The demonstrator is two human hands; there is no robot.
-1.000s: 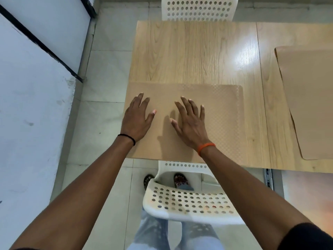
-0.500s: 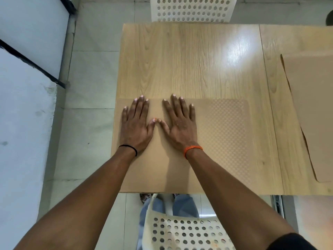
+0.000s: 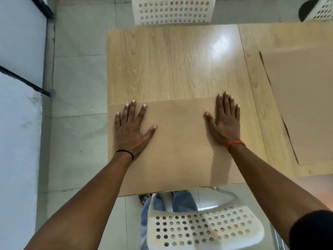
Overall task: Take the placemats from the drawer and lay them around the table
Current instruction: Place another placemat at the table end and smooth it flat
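The table [image 3: 171, 65] runs off the right edge of view, as does a second placemat [image 3: 302, 105] lying there. One placemat [image 3: 178, 145] lies at the table's near left corner. Left hand [image 3: 130, 131] and right hand [image 3: 224, 123] press flat on it, fingers spread, gripping nothing.

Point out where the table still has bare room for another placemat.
Free: the bare wood of the table between the near placemat and the far chair. Taken: the near edge, where the left hand and right hand lie flat on that mat, and the right side, under the second placemat.
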